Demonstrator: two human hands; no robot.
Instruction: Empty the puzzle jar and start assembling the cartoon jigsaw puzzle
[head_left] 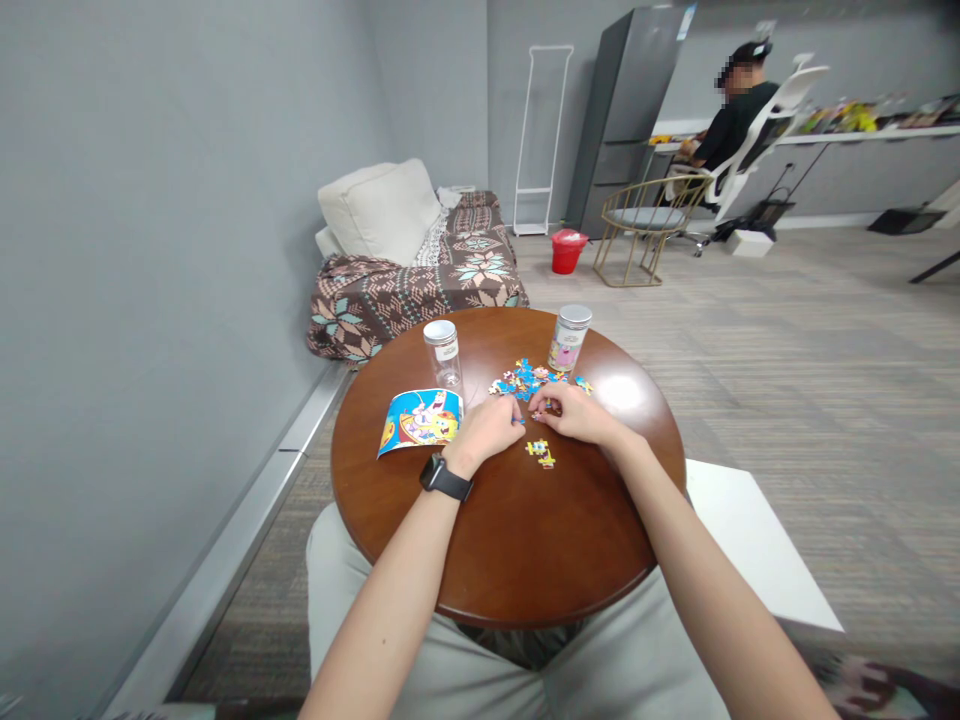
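My left hand (489, 430), a dark watch on its wrist, is closed over the table, with a small blue puzzle piece (520, 421) showing at its fingertips. Opposite it, my right hand (571, 412) pinches another puzzle piece (535, 415), small and hard to make out. Just beyond both hands lies a loose pile of mostly blue puzzle pieces (525, 378). A few yellow pieces (540, 453) lie together, apart from the pile, nearer to me. Left of my left hand rests a curled picture sheet (421, 420) with colourful cartoon figures.
A clear lidded jar (444, 352) and a printed lidded jar (570, 338) stand behind the pieces on the round brown table (547, 560). Farther off are a covered couch (420, 270), a red bucket (568, 252), a gold-framed chair (645, 217) and a seated person (739, 120).
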